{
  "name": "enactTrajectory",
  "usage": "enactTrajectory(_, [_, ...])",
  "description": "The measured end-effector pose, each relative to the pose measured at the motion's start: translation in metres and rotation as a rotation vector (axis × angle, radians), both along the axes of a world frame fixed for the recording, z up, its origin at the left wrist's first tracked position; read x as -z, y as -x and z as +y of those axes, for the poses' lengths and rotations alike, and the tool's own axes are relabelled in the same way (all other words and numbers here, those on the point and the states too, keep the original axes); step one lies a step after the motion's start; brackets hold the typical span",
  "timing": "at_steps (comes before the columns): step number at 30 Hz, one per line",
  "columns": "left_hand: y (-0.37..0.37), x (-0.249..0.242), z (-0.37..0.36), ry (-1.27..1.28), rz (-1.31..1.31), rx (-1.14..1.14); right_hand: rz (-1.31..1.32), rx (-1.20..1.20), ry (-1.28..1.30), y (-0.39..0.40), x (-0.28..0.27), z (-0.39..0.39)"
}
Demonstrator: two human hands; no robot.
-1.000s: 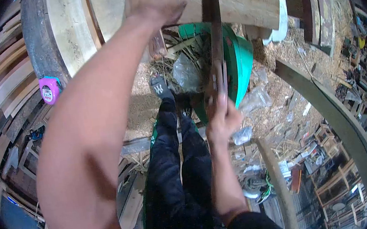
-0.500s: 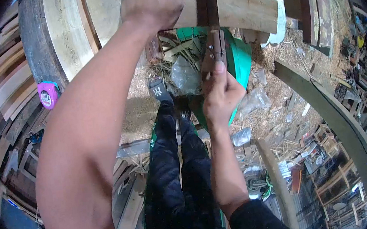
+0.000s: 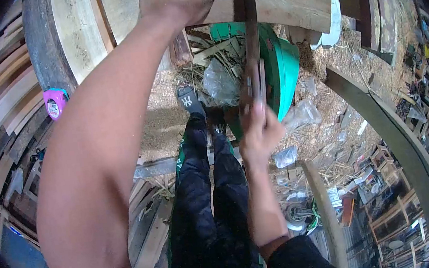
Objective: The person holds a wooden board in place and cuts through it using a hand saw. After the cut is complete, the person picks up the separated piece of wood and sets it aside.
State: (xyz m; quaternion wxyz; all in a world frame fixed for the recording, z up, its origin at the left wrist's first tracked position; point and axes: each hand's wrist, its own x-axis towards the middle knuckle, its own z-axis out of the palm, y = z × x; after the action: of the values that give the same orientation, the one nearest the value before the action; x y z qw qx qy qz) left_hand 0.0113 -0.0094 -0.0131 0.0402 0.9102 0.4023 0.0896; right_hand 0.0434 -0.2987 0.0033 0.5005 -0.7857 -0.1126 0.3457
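My right hand (image 3: 261,138) is closed around the handle of a handsaw (image 3: 252,41), slightly blurred. The long, narrow blade runs away from me across a wooden board (image 3: 289,1), to the right of my left hand. My left hand (image 3: 177,1) is closed, its knuckles up, and presses on the same board. Its fingertips are hidden at the top edge of the view. The board lies crosswise over other planks, and its right end sticks out past the blade.
A pink tape measure (image 3: 56,103) lies on planks at the left. Below the saw are a green plastic object (image 3: 282,74), wood scraps and a clear plastic bag (image 3: 219,83). A long curved-looking plank (image 3: 389,126) stands at the right; sawdust covers the floor.
My right hand has drawn the handsaw back toward my body. My left hand stays on the board, and the whole view has shifted slightly.
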Motion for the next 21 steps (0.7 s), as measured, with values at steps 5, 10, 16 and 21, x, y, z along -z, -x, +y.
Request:
enactTrajectory(5, [0.001,-0.005,-0.014,0.091,-0.006,0.004,-0.03,-0.017,0.054,0.005,-0.008,-0.017])
enactTrajectory(10, [0.004,0.0,-0.006,0.103,0.036,-0.038,0.037,0.014,-0.077,-0.006,0.007,0.038])
enactTrajectory(16, [-0.014,-0.02,0.005,0.445,0.149,-0.22,-0.053,0.006,0.07,0.018,-0.01,-0.035])
enactTrajectory(21, [0.006,0.014,0.007,-0.132,0.003,-0.022,-0.038,-0.023,0.045,-0.012,0.008,-0.014])
